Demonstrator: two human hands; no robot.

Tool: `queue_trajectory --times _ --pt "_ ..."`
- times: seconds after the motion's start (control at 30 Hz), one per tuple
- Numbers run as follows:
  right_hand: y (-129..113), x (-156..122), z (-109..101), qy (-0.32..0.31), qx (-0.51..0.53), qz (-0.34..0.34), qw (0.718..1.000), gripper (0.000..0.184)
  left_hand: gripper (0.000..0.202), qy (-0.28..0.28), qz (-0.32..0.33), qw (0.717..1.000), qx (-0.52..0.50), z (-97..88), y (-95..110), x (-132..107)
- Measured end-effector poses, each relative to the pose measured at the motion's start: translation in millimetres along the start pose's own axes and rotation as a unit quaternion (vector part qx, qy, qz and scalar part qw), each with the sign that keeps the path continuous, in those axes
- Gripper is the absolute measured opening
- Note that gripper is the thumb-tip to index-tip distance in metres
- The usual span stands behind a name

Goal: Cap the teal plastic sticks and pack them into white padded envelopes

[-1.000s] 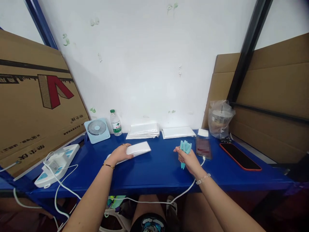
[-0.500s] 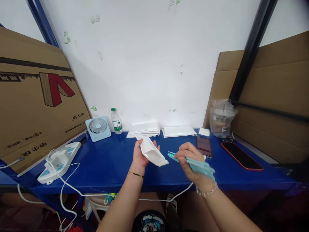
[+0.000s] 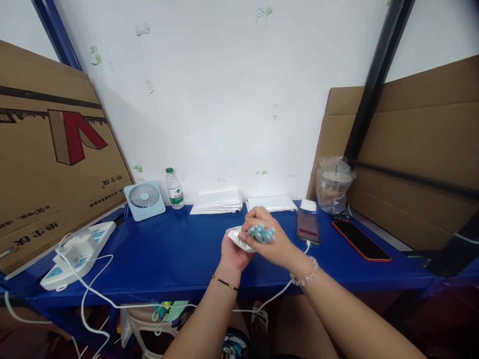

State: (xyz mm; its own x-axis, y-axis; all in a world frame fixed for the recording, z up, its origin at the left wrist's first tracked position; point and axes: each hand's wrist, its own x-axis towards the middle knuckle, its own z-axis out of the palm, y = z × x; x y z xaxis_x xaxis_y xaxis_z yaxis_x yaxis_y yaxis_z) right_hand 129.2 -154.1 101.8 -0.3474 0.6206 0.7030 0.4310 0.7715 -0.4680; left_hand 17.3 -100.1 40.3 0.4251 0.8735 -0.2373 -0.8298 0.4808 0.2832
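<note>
My left hand (image 3: pixel 235 258) is closed around a white padded envelope (image 3: pixel 236 238), held over the front part of the blue table. My right hand (image 3: pixel 276 245) grips a bundle of thin light blue sticks (image 3: pixel 261 234), seen end-on, and its fingers touch the envelope. The far ends of the sticks are hidden behind the hand, so I cannot tell if they are inside the envelope. Against the wall lie two stacks of flat white envelopes, a left stack (image 3: pixel 217 201) and a right stack (image 3: pixel 272 203).
A blue fan (image 3: pixel 144 200), a water bottle (image 3: pixel 174 189) and a power strip (image 3: pixel 80 257) stand on the left. To the right are a plugged-in phone (image 3: pixel 308 228), a red-edged phone (image 3: pixel 361 241), a bagged cup (image 3: pixel 334 187) and a small white pad (image 3: pixel 308 205). Cardboard walls both sides.
My right hand has moved left with the blue sticks and now meets the envelope. The envelope has turned and is mostly covered by my hands. The view has shifted slightly right.
</note>
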Motion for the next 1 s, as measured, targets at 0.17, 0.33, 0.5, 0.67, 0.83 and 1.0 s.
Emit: queue_trajectory --times 0.17,0.33,0.5,0.67,0.83,1.0 --pt "13 25 -12 -0.095 0.084 0.084 0.988 0.015 0.023 -0.013 -0.019 0.999 -0.034 19.9 -2 5" --pt "9 31 -28 -0.114 0.049 0.062 0.990 0.025 0.025 -0.001 -0.023 0.999 -0.039 21.9 2 9" --pt "4 16 -38 -0.120 -0.032 -0.010 0.992 0.027 0.023 0.010 -0.013 0.999 -0.038 12.7 7 12" --pt "12 4 -31 -0.107 -0.183 -0.067 0.975 0.014 0.028 -0.018 -0.028 0.999 -0.033 5.3 10 12" --pt "11 1 -27 -0.115 -0.186 -0.087 0.972 0.016 0.029 -0.030 -0.037 0.998 -0.030 4.6 13 7" --pt "12 -3 -16 -0.019 -0.066 -0.007 0.998 0.012 0.015 -0.019 0.002 0.997 -0.079 12.1 14 -2"
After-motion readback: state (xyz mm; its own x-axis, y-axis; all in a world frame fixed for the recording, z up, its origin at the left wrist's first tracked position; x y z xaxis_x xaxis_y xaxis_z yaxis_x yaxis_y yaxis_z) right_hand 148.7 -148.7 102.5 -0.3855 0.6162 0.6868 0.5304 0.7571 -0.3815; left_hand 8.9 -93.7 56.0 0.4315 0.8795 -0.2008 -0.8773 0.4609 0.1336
